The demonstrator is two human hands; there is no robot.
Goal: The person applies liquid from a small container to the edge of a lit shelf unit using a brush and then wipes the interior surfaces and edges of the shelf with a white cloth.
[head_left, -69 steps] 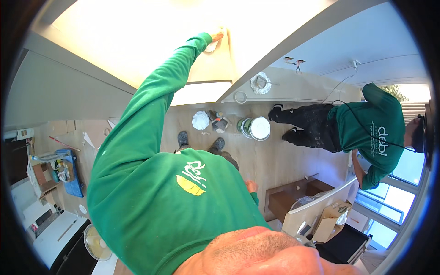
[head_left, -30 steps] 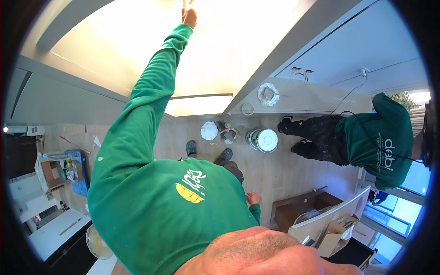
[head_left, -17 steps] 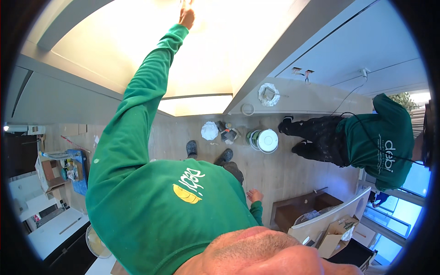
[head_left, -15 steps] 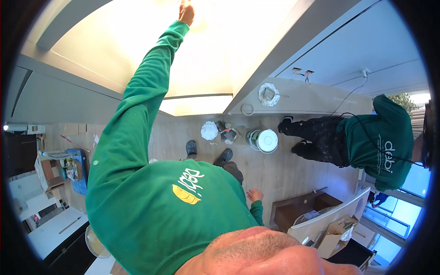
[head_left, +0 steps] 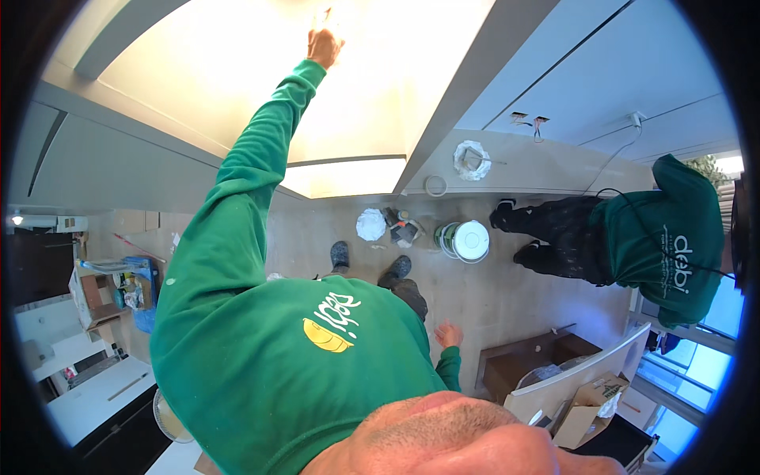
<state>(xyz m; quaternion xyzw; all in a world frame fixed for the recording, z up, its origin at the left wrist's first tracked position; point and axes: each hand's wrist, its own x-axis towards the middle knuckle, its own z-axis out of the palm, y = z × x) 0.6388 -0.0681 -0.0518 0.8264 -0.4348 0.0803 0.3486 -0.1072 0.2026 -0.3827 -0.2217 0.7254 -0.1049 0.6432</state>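
My left arm stretches up into a brightly lit pale recess (head_left: 364, 103), its green sleeve reaching the wrist. My left hand (head_left: 323, 47) is closed at the recess's far surface; a slim shape juts past the fingers, but glare hides what it is. Low at my side hangs my right hand (head_left: 449, 334), fingers loosely apart, holding nothing.
On the floor beyond my feet are a white plastic-covered container (head_left: 370, 224), some dark tools (head_left: 402, 229) and a lidded white bucket (head_left: 471, 241). A co-worker in green (head_left: 661, 245) stands right. Exposed wires (head_left: 538, 127) poke from the wall. Boxes (head_left: 590, 408) sit lower right.
My left hand has come slightly down and nearer in the recess, showing more of it. The view has shifted a little; my right hand still hangs low.
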